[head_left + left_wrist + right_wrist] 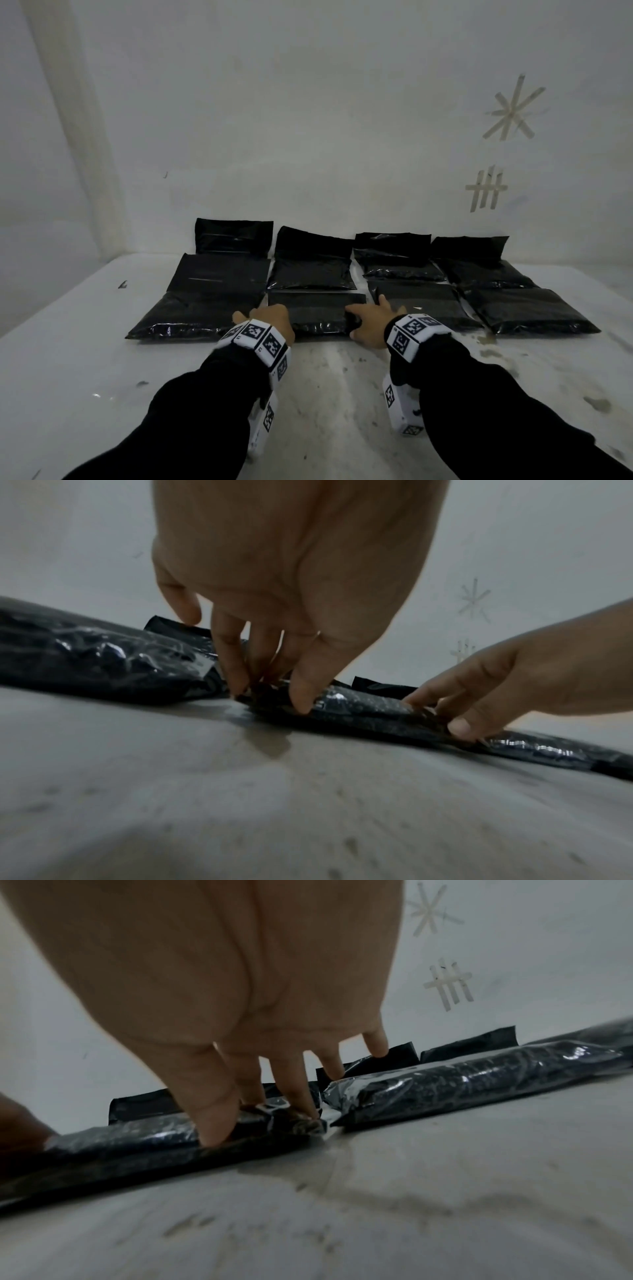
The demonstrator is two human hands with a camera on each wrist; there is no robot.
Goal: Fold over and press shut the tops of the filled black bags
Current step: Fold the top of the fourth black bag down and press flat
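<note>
Bare packing or work area: plain white wall (308, 102) with tape marks (512, 109), stained white table (325, 394), rows of filled black bags (527, 308).

Black sleeves (191, 411), (seemingly fabric) marker-patterned wristbands (255, 339)

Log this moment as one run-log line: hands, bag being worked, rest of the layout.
left hand: pinching bag's left end | right hand: pinching its right end | bag: front row, second from left | other bags: lying on table

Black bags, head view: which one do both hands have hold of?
The front-row bag, second from the left. The left hand grips its left end, the right hand its right end; the other bags lie untouched.
</note>
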